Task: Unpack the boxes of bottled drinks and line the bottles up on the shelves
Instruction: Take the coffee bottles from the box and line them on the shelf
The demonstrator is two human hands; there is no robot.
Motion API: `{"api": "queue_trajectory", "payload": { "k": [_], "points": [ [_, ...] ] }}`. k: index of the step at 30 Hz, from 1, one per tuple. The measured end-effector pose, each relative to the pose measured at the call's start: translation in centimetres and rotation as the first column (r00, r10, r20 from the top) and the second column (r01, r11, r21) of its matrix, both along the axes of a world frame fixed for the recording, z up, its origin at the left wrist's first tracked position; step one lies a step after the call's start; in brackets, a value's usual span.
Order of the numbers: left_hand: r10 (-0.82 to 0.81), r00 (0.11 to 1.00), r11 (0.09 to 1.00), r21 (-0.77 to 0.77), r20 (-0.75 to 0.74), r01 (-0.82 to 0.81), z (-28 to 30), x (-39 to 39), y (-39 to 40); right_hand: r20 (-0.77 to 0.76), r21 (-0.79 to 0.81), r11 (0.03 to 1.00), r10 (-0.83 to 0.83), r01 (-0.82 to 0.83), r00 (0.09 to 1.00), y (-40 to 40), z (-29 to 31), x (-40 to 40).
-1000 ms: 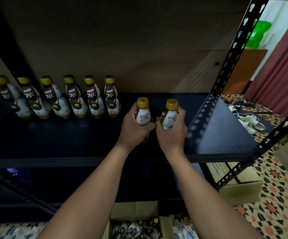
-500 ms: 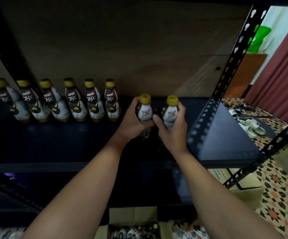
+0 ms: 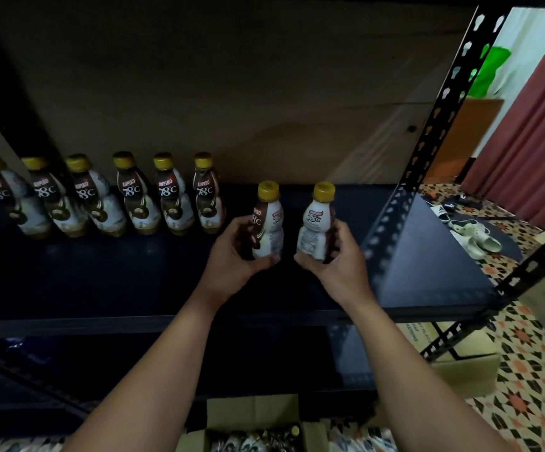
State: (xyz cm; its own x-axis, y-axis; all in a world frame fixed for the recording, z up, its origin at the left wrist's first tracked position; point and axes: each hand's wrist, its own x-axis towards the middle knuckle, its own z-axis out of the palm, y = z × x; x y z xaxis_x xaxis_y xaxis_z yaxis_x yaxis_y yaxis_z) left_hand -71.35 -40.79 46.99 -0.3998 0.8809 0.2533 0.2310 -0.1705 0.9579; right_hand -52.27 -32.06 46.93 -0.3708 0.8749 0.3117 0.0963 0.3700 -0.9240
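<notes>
Left hand (image 3: 232,256) grips one bottle (image 3: 267,220) around its lower half, fingers curled round the body. Right hand (image 3: 333,259) grips a second bottle (image 3: 316,223) the same way. Both bottles upright, yellow caps up, apart from each other with a narrow gap between, held over the dark shelf (image 3: 101,282) just right of the standing row; whether their bases touch the shelf cannot be told.

Row of six bottles (image 3: 134,194) stands along the back of the shelf against the wooden backboard (image 3: 232,93), labels facing out, the leftmost partly behind a black upright.

Below the shelf edge, an open cardboard box (image 3: 251,415) with more bottles inside, tops just visible. Black perforated shelf post (image 3: 440,102) at right. Beyond it, patterned floor (image 3: 531,386), a pair of pale sandals (image 3: 473,236), a red curtain (image 3: 538,125).
</notes>
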Motion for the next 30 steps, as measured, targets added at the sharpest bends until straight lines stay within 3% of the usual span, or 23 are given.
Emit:
{"api": "queue_trajectory", "payload": {
  "k": [7, 14, 20, 25, 30],
  "points": [
    [-0.054, 0.995, 0.998, -0.007, 0.089, 0.055, 0.2, -0.4, -0.3, 0.079, 0.018, 0.998, 0.051, -0.052, 0.996, 0.1, 0.2, 0.5],
    [0.102, 0.987, 0.994, 0.026, 0.127, -0.106, -0.4, 0.1, 0.1, 0.084, 0.05, 0.999, -0.024, 0.02, 0.996, 0.1, -0.2, 0.2],
    [0.18, 0.984, 0.981, 0.071, -0.006, -0.179, -0.4, 0.9, 0.0, 0.203, 0.18, 0.978, -0.138, 0.102, 0.969, -0.3, -0.5, -0.8],
    [0.316, 0.92, 0.948, 0.124, -0.232, -0.294, -0.5, 0.9, 0.4, 0.279, 0.218, 0.964, -0.211, 0.152, 0.937, 0.0, -0.7, -1.6],
    [0.416, 0.873, 0.909, 0.138, -0.254, -0.394, -0.1, 1.0, 1.6, 0.308, 0.212, 0.953, -0.275, 0.216, 0.911, 0.8, -0.7, -3.3]
  ]
}}
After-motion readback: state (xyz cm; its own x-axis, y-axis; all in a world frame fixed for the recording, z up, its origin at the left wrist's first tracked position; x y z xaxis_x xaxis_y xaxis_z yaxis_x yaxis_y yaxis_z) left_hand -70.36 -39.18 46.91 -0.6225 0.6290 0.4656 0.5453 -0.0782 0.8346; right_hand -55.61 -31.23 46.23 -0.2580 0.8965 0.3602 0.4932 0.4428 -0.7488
